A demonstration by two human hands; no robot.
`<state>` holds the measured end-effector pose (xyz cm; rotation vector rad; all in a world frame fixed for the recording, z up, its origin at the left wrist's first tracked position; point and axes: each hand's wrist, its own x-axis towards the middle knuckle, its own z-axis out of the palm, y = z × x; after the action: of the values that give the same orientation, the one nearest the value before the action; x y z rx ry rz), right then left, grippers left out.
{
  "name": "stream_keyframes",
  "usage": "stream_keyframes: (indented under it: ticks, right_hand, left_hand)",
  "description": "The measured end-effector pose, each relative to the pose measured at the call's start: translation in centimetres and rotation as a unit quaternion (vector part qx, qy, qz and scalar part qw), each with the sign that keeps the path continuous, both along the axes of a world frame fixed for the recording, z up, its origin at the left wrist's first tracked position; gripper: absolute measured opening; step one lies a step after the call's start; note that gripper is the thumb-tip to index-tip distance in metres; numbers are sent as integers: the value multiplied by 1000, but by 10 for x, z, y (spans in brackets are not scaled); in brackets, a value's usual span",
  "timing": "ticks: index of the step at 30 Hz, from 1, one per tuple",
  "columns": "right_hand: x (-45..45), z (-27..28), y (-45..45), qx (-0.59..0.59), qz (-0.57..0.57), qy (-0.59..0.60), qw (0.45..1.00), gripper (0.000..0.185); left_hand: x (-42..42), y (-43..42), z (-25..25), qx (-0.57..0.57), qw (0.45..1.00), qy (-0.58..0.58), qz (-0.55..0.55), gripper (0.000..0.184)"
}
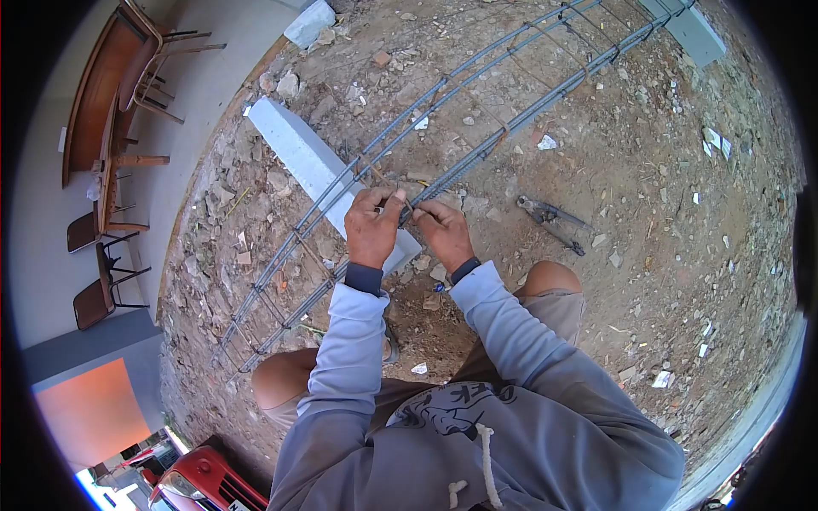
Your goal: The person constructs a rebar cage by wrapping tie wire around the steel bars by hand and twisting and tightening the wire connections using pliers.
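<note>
A rebar cage [388, 145] of long ribbed bars and thin stirrups runs diagonally past my knees. My left hand [372, 227] is closed at its near bars, thumb and fingers pinched on a steel piece of the cage. Close beside it, my right hand [446, 232] is pinched at the same joint. Whatever is between the right fingertips is too small to make out. Under the cage lies a pale concrete block [294, 140], partly hidden by my left hand. Pincers [554, 223] with dark handles lie on the soil to the right.
Another pale block [688, 32] supports the cage's far end. Rubble and white shards cover the soil [648, 213]. At left, a paved floor holds a wooden table [109, 170] and chairs [92, 304]. A red car [209, 481] stands at lower left.
</note>
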<state>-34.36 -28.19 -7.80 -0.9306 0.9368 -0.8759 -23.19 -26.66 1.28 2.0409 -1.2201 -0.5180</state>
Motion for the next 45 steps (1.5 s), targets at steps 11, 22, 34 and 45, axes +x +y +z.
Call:
stream_keyframes:
  ticks: [11, 22, 34, 45]
  right_hand:
    - [-2, 14, -4, -86, -3, 84, 993, 13]
    - [-3, 12, -7, -98, -3, 47, 994, 12]
    - [-13, 22, -22, -114, 86, 125, 982, 13]
    - [-11, 39, -25, -135, 105, 268, 948, 26]
  left_hand:
    - [4, 22, -16, -65, 992, 97, -57, 20]
    - [19, 11, -18, 77, 975, 188, -88, 30]
    - [43, 1, -16, 194, 941, 189, -201, 32]
    - [24, 3, -7, 106, 960, -87, -243, 16]
